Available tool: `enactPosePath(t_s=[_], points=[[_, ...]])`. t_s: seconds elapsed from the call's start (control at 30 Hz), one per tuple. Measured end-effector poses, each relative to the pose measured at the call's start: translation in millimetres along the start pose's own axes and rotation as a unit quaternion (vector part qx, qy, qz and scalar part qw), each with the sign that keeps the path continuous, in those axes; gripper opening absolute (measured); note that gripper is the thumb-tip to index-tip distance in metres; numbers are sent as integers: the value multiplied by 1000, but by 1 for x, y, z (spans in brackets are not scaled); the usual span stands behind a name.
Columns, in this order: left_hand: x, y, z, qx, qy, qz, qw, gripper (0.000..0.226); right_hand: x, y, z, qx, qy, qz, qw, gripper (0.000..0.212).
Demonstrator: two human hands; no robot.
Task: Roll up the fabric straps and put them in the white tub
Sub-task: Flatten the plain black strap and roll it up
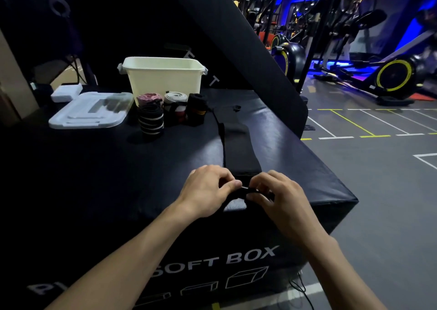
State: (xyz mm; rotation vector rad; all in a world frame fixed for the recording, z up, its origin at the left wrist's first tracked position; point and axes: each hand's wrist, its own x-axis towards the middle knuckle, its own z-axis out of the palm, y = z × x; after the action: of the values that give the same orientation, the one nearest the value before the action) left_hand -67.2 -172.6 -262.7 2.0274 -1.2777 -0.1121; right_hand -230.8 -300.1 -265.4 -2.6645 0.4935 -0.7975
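A long black fabric strap (237, 144) lies flat on the black soft box (118, 167), running from near the tub toward me. At its near end my left hand (208, 189) and my right hand (276, 191) both pinch the strap's edge, fingers curled round a small tight fold. The white tub (163, 78) stands at the back of the box. In front of it stand several rolled straps: a pink one (148, 98), a black-and-white striped one (150, 120), a grey-white one (175, 104) and a black one (196, 110).
The tub's clear lid (92, 111) and a white foam block (66, 92) lie left of the tub. A tall black pad (236, 37) leans behind. The box's right edge drops to the gym floor, with exercise bikes (392, 75) beyond.
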Motion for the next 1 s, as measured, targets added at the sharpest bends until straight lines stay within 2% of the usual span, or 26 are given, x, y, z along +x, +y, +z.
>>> enactPosePath(t_s=[0.13, 0.33, 0.67, 0.8, 1.0], points=[[-6, 3, -3, -9, 28, 0, 1000, 16, 3, 1, 2, 3, -6, 4, 1000, 12], [-13, -1, -11, 8, 24, 65, 998, 14, 5, 3, 5, 8, 10, 7, 1000, 11], [-14, 7, 4, 0, 96, 18, 995, 18, 2, 1, 15, -22, 98, 8, 995, 14], [-13, 7, 5, 8, 90, 7, 996, 16, 0, -5, 16, -56, 119, -14, 991, 12], [-8, 4, -2, 92, 72, 29, 993, 18, 0, 0, 12, -25, 61, -12, 998, 20]])
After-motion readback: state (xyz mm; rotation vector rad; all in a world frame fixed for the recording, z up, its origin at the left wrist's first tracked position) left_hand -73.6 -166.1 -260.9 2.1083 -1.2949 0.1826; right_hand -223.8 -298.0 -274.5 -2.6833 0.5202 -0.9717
